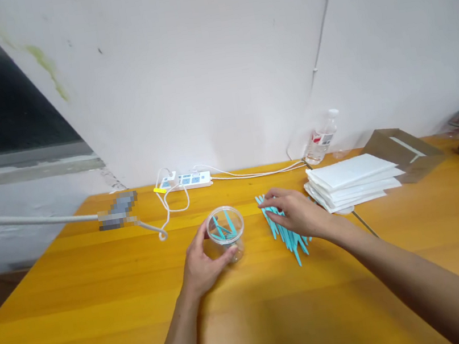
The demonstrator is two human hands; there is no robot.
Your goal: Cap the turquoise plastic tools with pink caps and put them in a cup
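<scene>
A clear round jar (239, 246) stands open at the top on the wooden table, with several turquoise sticks (225, 231) inside. My left hand (202, 263) is wrapped round its left side and front, thumb on the near wall. To the right of the jar lies a loose pile of turquoise sticks (290, 239). Over the upper part of this pile is my right hand (293, 209), palm down, fingers bent and apart at its left edge. Whether a stick is between those fingers is not clear.
A white power strip (198, 180) with cables lies by the wall. Behind my right arm are stacked white packets (353, 176), a water bottle (320, 138) and a brown cardboard piece (399, 152). A blurred grey object (118, 210) lies left on the table (115, 304).
</scene>
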